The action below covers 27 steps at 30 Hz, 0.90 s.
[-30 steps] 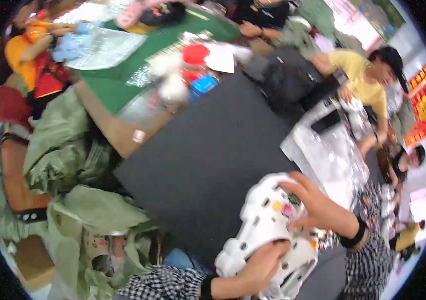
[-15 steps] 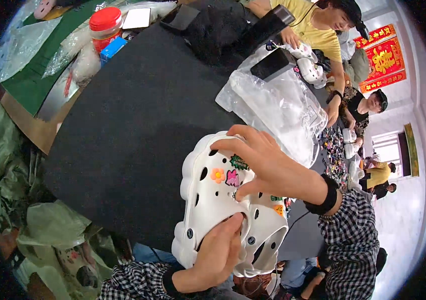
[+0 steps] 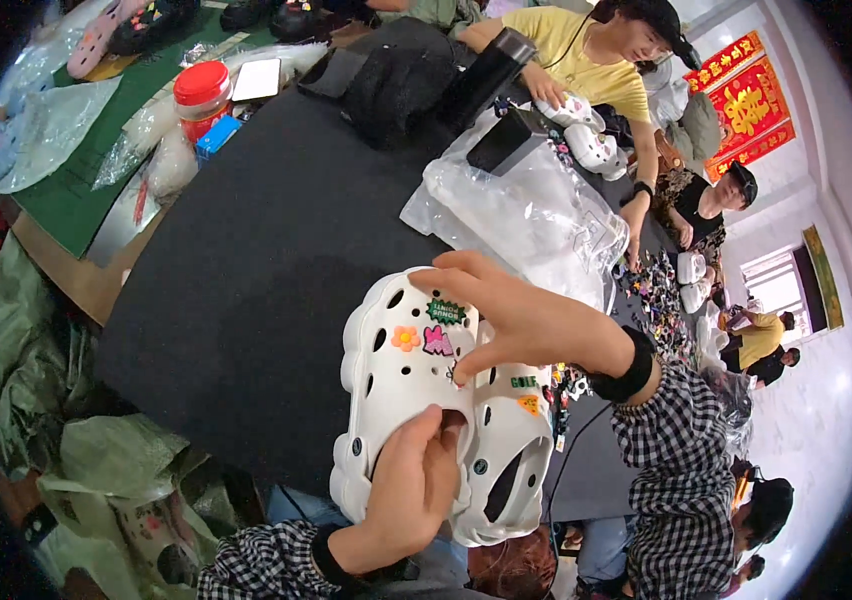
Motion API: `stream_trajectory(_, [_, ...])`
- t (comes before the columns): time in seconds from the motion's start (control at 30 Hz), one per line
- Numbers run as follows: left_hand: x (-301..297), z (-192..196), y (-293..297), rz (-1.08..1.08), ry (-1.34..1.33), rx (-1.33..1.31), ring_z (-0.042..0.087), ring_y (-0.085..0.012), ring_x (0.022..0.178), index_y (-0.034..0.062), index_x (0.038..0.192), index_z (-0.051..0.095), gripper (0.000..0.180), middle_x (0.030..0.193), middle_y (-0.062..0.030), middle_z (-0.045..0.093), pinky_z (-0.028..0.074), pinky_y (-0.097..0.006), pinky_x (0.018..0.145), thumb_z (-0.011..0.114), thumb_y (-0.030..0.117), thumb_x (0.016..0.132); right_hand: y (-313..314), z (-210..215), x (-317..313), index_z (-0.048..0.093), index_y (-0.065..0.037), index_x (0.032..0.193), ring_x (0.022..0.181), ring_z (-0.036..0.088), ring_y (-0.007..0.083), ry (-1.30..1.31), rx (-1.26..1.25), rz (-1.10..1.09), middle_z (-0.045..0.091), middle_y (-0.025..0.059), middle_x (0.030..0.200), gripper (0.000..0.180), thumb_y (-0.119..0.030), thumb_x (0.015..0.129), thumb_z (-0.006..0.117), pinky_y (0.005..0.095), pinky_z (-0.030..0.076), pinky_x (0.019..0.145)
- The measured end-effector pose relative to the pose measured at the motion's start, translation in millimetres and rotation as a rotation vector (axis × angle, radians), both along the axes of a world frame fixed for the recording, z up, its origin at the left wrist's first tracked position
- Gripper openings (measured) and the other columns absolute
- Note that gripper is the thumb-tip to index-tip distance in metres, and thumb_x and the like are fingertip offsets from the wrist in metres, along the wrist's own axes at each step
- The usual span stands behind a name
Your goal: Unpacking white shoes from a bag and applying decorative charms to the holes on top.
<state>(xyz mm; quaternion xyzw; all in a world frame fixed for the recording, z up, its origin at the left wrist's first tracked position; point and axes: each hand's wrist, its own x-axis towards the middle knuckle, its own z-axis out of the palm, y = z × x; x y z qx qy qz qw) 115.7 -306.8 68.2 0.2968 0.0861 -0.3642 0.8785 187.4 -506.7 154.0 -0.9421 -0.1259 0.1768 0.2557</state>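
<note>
A white clog with holes and a bumpy sole stands toe-up before me. My left hand grips it, thumb at the foot opening and fingers inside, hidden. My right hand reaches across from the right, fingers over the toe end, thumb at a small dark-and-white charm. On the upper sit an orange flower charm, a pink-and-black charm and a green spiky charm. A second white clog lies close against its right side, with a green charm and an orange triangular charm.
The dark table bears a crumpled clear plastic bag, a black box, a black bottle and scattered charms. At far left stands a red-lidded jar. A co-worker in yellow handles white clogs.
The pair of clogs and both hands have shifted slightly left in the view, as has the scene behind. My right hand keeps its hold at the toe; its thumb stays by the small charm.
</note>
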Motion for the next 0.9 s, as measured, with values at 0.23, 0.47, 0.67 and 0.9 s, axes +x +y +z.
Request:
stream_trajectory(0.23, [11,15,-1,0.016,0.356,-0.214,0.057,-0.022,0.099,-0.0097,0.113,0.051,0.018,0.107,-0.016,0.058,0.046,-0.038,0.09,0.048,-0.004,0.096,14,23,-23,0.054,-0.006,0.121,0.114,0.049,0.0377,-0.223,-0.085,-0.018,0.049,0.0193,0.124,0.054,-0.019,0.074,0.077,0.0417,0.042,0.096])
stream_trajectory(0.47, [9,0,-1,-0.037,-0.214,0.215,0.055,-0.0227,0.097,-0.0067,0.112,0.053,0.018,0.104,-0.0163,0.058,0.042,-0.036,0.095,0.047,0.002,0.098,16,32,-39,0.063,-0.001,0.096,0.073,0.067,0.0242,-0.005,0.176,-0.156,0.067,0.011,0.082,0.02,-0.013,0.082,0.071,0.034,0.053,0.069])
stream_trajectory(0.67, [53,53,37,-0.315,-0.433,0.253,0.055,-0.0178,0.103,-0.008,0.117,0.052,0.024,0.11,-0.0137,0.056,0.044,-0.028,0.091,0.044,0.004,0.097,31,38,-53,0.065,-0.002,0.098,0.076,0.068,0.0221,-0.236,0.218,-0.188,0.067,0.0112,0.086,0.016,-0.004,0.082,0.071,0.0313,0.053,0.069])
stream_trajectory(0.9, [64,84,61,-0.285,-0.204,0.179,0.052,-0.0121,0.106,-0.0076,0.126,0.048,0.035,0.118,-0.0094,0.055,0.043,-0.026,0.091,0.05,0.01,0.096,53,36,-62,0.064,-0.002,0.099,0.077,0.067,0.0257,-0.398,0.256,-0.124,0.065,0.0119,0.089,0.022,-0.001,0.079,0.073,0.0321,0.053,0.069])
